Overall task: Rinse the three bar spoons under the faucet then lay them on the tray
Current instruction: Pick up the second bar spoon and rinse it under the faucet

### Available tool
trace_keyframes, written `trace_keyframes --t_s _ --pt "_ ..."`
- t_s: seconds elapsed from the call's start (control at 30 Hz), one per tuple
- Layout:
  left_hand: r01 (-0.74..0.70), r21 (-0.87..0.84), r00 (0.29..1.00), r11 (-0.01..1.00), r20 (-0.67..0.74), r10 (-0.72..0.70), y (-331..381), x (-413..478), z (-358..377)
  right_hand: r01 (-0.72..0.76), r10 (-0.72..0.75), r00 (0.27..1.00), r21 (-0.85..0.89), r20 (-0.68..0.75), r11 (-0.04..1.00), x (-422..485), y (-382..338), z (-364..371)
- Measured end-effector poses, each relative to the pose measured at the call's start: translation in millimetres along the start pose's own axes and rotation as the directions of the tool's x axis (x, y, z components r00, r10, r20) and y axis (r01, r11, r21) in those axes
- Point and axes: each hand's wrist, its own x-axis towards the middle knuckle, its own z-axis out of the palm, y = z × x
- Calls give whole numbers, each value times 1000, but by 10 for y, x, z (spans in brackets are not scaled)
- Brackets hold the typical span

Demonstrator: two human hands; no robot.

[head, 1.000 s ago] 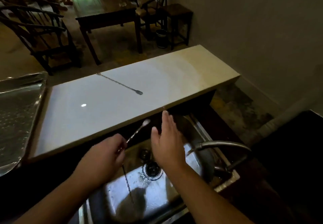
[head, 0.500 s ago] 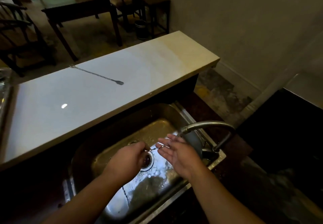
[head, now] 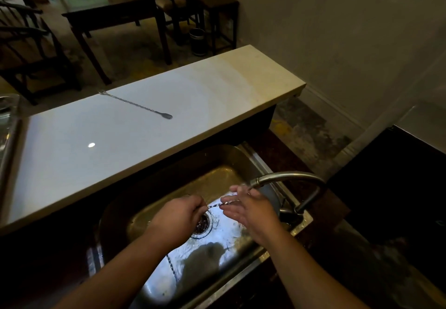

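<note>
Head view, looking down at a stainless steel sink [head: 169, 171] set below a pale raised counter [head: 198, 91]. Left hand [head: 177, 217] sits over the basin, fingers curled and pinched onto a twisted-stem bar spoon [head: 218, 205], held roughly level above the drain [head: 202, 224]. The spoon's stem runs right from the left hand's fingertips toward the right hand [head: 251, 208]. Right hand is spread, fingers loosely extended, palm facing left; the spoon's far end meets or passes its fingers, but actual grip there is not clear. Right hand sits directly under the spout of the curved metal faucet [head: 289, 178]; water stream itself hard to make out, though the sink floor looks wet and shiny.

A second bar spoon [head: 172, 269] lies in the basin near the front, mostly a thin twisted line partly hidden by the left forearm. A third bar spoon [head: 135, 103] lies flat on the counter, diagonal, forked end toward the far left, bowl end toward the right, well apart from the sink. Edge of a metal tray [head: 8, 125] shows at the far left, touching the counter's left end; no spoons seen on the visible part.

Background: dark wooden table [head: 108, 11], chairs, a stool [head: 217, 2], small bin [head: 198, 40] by the wall.
</note>
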Motion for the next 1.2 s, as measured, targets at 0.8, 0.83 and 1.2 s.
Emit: trace_keyframes --t_s 0.8,0.83,1.2 --pt "56 -53 998 997 -1 -56 -12 -69 39 -19 19 999 -15 34 1000 -4 -30 25" --pt "70 -53 998 996 -5 -70 -19 -70 44 -26 26 998 10 50 1000 -4 -34 21" --pt "56 -51 996 997 74 -52 -7 -70 77 -37 37 999 11 37 999 8 -12 -27"
